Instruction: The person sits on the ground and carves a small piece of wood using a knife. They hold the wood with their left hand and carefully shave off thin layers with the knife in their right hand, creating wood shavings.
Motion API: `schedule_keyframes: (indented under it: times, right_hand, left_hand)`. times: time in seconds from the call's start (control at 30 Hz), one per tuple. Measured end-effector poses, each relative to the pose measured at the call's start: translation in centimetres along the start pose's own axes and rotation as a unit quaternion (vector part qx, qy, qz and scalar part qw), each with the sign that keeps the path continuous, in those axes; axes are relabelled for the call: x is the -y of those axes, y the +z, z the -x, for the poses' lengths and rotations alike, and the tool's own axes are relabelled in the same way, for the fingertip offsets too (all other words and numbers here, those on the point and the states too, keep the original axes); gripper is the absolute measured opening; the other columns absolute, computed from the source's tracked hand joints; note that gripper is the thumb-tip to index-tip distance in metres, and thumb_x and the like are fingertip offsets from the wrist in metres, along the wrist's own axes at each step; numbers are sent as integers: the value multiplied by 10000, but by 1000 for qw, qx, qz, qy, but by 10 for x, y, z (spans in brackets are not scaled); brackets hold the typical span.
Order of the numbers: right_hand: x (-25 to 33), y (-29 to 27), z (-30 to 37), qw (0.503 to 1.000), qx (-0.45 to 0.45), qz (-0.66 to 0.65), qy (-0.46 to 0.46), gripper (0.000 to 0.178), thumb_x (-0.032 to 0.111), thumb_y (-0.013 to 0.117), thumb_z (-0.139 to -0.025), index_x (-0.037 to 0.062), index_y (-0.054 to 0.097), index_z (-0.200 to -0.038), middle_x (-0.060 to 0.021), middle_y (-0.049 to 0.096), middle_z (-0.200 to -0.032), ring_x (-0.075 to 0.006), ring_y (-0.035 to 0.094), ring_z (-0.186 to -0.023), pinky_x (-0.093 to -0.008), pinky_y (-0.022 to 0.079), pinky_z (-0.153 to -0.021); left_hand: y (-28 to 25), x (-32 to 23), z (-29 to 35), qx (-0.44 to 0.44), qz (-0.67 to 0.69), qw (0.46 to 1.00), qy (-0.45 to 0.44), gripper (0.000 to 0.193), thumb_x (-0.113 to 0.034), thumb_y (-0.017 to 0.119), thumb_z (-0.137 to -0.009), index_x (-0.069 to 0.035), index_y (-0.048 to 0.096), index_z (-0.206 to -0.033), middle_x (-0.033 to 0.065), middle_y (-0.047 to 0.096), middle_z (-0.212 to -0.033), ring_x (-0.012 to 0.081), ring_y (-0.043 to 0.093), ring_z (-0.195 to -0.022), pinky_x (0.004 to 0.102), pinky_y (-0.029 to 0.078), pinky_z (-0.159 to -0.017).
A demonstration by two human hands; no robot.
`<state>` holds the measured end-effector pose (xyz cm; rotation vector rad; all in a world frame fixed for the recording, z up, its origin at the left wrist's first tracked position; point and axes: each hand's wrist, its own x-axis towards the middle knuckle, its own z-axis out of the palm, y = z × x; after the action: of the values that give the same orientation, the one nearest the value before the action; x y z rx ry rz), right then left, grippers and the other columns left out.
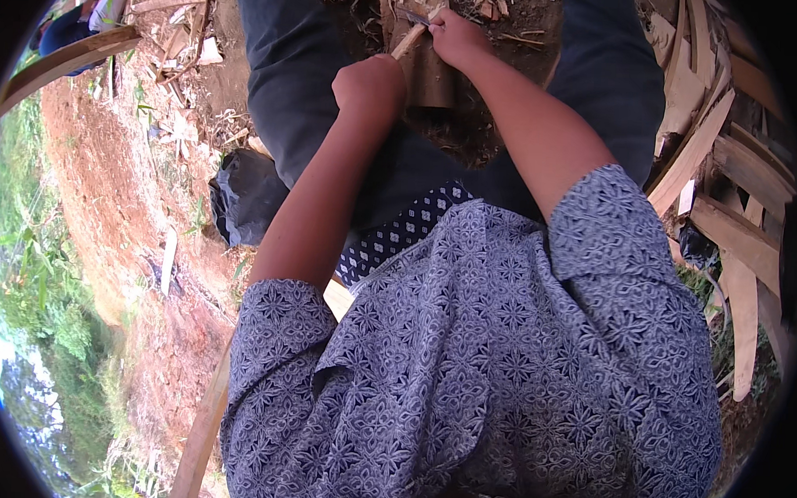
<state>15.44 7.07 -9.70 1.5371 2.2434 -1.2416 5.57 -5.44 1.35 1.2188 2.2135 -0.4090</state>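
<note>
My left hand (369, 83) is a closed fist around the lower end of a thin pale wooden stick (408, 41). The stick slants up toward my right hand (458, 38), which grips a small knife; its dark blade (413, 16) lies against the stick's upper end. Both hands work just above a brown upright wooden block (432, 79) that stands between my knees, which are in dark trousers. Wood shavings litter the ground around the block.
A heap of split pale planks (733, 217) lies at my right. A black bag (247, 195) sits by my left leg on reddish soil (111, 177). A long wooden strip (203, 427) runs past my left side. Another person (73, 27) crouches far off at top left.
</note>
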Motion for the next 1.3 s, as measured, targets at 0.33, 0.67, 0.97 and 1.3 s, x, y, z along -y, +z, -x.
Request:
schedule_keyframes:
  times: [0.33, 0.67, 0.97, 1.3]
  right_hand:
    - [-10, -18, 24, 998, 27, 10, -58, 248, 361, 623, -957, 165, 649, -1107, -114, 707, -968, -306, 683, -907, -446, 516, -778]
    - [28, -5, 8, 997, -17, 66, 33, 189, 347, 565, -979, 226, 646, -1100, -84, 715, -1060, -282, 680, -1043, -473, 516, -858]
    - [-5, -33, 15, 997, 41, -2, -58, 217, 344, 603, -952, 191, 663, -1094, -66, 722, -987, -280, 693, -934, -427, 526, -831]
    - [7, -25, 22, 998, 22, 46, -25, 212, 312, 576, -958, 209, 645, -1130, -91, 713, -1024, -314, 682, -974, -453, 525, -837]
  left_hand:
    - [-17, 6, -11, 50, 55, 997, -21, 371, -266, 451, -958, -85, 739, -1105, 170, 737, -1091, 348, 707, -1047, 460, 557, -893]
    - [-2, 3, -7, 32, 51, 998, -17, 402, -323, 427, -1005, -68, 733, -1060, 192, 737, -1036, 369, 714, -995, 485, 564, -857]
    - [-10, 5, -6, 3, 91, 996, -21, 435, -326, 398, -1000, -54, 737, -1024, 211, 731, -1023, 396, 701, -999, 490, 552, -885]
    - [-11, 4, -10, 25, 94, 995, -27, 437, -336, 402, -999, -47, 725, -1055, 216, 723, -1060, 393, 695, -1015, 494, 546, -897]
